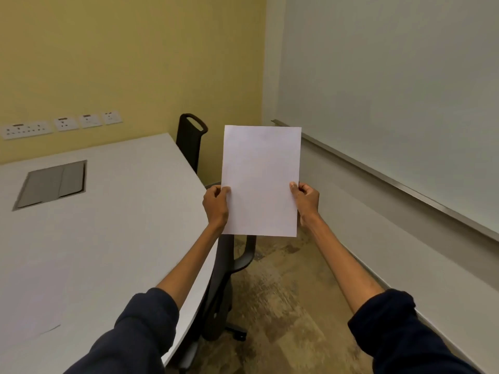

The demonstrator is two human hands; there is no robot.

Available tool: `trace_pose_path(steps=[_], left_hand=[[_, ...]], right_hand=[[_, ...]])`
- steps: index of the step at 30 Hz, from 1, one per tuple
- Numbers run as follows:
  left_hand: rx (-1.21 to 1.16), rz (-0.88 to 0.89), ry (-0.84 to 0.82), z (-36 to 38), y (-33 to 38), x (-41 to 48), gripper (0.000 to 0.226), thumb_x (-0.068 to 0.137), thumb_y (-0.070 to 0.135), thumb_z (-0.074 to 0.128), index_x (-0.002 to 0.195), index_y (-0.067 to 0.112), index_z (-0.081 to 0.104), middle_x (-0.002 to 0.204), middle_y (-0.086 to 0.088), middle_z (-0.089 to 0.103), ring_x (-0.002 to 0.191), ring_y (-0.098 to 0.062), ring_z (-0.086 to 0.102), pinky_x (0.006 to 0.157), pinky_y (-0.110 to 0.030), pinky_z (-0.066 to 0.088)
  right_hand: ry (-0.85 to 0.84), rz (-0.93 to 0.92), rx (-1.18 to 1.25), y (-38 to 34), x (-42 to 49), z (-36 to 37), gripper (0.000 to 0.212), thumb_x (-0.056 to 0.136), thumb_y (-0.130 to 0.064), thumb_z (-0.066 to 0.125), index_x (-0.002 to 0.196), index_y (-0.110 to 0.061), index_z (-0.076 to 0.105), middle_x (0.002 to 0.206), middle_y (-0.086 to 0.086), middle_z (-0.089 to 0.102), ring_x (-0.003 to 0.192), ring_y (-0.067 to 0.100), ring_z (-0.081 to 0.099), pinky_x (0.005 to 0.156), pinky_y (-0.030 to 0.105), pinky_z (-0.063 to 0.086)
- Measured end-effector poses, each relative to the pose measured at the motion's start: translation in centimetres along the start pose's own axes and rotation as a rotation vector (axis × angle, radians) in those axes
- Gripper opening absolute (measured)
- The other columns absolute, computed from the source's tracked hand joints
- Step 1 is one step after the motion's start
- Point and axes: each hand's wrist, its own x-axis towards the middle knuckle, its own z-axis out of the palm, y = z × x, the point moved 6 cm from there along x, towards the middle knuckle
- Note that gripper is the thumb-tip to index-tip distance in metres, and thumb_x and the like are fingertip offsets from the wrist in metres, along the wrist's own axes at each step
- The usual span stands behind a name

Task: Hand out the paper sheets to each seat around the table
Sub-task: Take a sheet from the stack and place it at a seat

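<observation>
ahead — black chair beside table; paper aloft

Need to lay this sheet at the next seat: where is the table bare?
Bare table runs from the hatch to the edge by the near chair, and up to the corner by the far chair. The near-left end holds a sheet.

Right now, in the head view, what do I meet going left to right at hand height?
Cable hatch → left hand → paper sheets → right hand → whiteboard.
</observation>
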Motion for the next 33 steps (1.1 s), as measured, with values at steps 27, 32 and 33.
trace_pose_path(steps=[27,32,33], left_hand=[[0.005,-0.236,0.814,-4.8,-6.4,5.5,0.023,0.087,0.025,0.07,0.083,0.002,0.071,0.091,-0.014,0.07,0.083,-0.025,0.063,0.081,-0.045,0.055],[-0.033,-0.328,0.915,-10.2,-9.6,4.8,0.02,0.088,0.02,0.07,0.084,0.001,0.066,0.089,-0.013,0.063,0.084,-0.026,0.058,0.078,-0.049,0.053],[-0.027,-0.346,0.937,-11.3,-10.1,4.4,0.018,0.087,0.02,0.07,0.083,0.003,0.065,0.086,-0.012,0.061,0.082,-0.025,0.056,0.074,-0.045,0.05]], right_hand=[[-0.958,0.173,-0.175,6.5,18.9,26.7,0.032,0.092,-0.019,0.069,0.094,0.012,0.067,0.089,0.015,0.065,0.082,0.024,0.06,0.077,0.036,0.052],[-1.174,0.181,-0.334,9.3,15.3,33.8,0.023,0.092,-0.02,0.067,0.081,-0.001,0.065,0.083,0.01,0.056,0.079,0.022,0.054,0.071,0.033,0.043],[-1.212,0.18,-0.366,10.0,14.4,35.0,0.025,0.092,-0.02,0.066,0.074,-0.005,0.059,0.081,0.01,0.052,0.078,0.022,0.051,0.07,0.033,0.041]])
